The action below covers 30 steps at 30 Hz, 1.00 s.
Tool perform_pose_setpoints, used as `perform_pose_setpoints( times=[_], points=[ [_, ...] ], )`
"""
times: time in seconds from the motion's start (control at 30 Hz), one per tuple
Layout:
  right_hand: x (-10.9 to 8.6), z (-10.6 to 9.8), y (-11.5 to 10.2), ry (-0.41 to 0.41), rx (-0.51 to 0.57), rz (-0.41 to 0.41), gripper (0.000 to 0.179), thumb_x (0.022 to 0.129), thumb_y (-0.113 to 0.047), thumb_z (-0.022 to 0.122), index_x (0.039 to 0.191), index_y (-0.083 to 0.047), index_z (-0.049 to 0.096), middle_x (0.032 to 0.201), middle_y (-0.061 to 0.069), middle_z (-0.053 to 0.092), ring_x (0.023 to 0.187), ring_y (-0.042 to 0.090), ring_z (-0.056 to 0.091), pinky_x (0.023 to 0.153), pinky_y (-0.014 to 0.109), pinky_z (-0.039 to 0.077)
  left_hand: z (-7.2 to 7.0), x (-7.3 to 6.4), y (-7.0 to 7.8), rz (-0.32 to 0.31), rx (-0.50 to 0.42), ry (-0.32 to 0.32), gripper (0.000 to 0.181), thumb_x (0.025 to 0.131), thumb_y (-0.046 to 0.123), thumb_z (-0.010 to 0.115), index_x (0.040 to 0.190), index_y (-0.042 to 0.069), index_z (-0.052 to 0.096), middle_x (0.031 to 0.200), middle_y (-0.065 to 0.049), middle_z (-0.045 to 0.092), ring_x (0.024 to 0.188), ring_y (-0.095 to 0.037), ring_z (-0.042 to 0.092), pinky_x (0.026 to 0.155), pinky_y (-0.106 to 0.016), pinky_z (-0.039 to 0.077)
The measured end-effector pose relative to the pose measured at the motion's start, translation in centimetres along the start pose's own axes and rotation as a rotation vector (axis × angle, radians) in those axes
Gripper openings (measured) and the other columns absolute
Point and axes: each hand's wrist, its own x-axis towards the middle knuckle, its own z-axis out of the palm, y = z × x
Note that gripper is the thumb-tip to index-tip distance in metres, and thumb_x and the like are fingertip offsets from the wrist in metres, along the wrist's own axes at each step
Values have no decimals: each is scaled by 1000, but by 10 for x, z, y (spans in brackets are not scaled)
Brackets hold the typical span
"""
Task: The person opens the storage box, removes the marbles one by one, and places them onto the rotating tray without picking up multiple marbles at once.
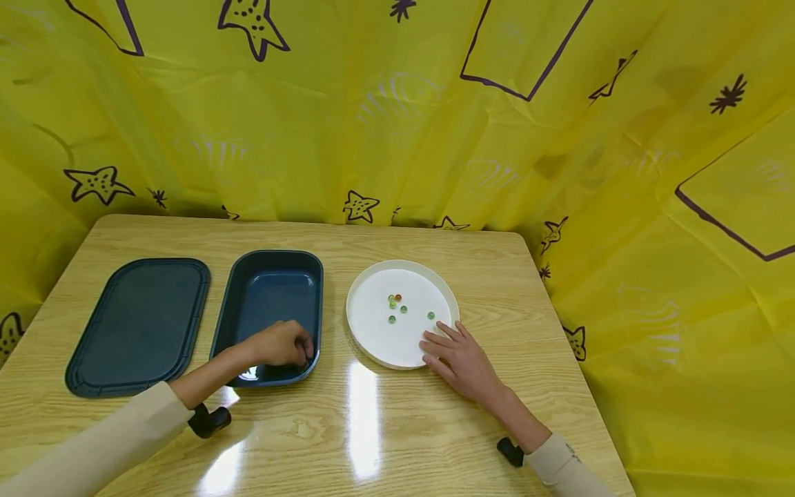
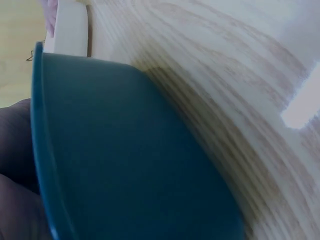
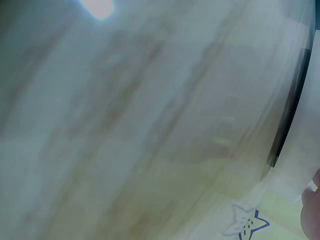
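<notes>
In the head view my left hand [image 1: 287, 344] is down inside a dark blue rectangular bin [image 1: 273, 260], near its front right corner. Its fingers look curled, and whatever may be under them is hidden. The bin's outer wall [image 2: 125, 150] fills much of the left wrist view, with part of that hand behind the rim. My right hand [image 1: 462, 362], fingers spread, touches the right front rim of a round white tray [image 1: 375, 348]. Several small glass marbles lie in the tray: a green marble [image 1: 431, 315] close to the fingertips, others grouped with an orange-red marble [image 1: 398, 297].
A dark blue lid [image 1: 139, 324] lies flat left of the bin. All stand on a wood-grain table [image 1: 410, 442] with bright light reflections. A yellow patterned curtain [image 1: 397, 138] hangs along the back and right side.
</notes>
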Motion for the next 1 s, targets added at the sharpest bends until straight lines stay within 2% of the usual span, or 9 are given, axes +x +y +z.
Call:
perform_pose_setpoints(
  times=[0.23,0.43,0.53,0.67,1.0],
  points=[
    [0,0,0,-4,-2,2,33,98,-31,64,123,-12,73,131,5,64,135,30,47,112,55,26,-13,1,2,-9,-58,54,8,79,-1,71,85,4,72,73,3,65,65,-12,56,61,-30,48],
    [0,-1,0,-4,1,3,32,97,-30,65,123,-12,73,131,5,65,134,30,47,112,55,27,-27,2,8,-47,-183,96,7,86,2,71,93,1,72,80,-2,65,71,-16,59,66,-32,51],
    [0,-1,0,-5,1,3,33,97,-31,64,123,-12,73,131,5,64,135,30,47,112,55,26,-34,2,11,-47,-222,114,8,89,2,70,96,0,72,83,-4,65,74,-18,60,69,-33,52],
    [0,0,0,-8,0,5,33,98,-31,64,123,-12,73,131,5,64,135,30,47,112,55,27,-40,4,15,-41,-235,131,10,91,3,69,100,0,72,88,-6,66,78,-20,60,72,-35,52],
    [1,-2,-1,-13,-3,9,32,97,-29,65,123,-12,73,131,5,64,135,30,47,112,55,27,-48,14,29,-6,-203,189,13,93,4,68,104,-1,72,96,-6,68,88,-21,61,78,-34,51]
  ],
)
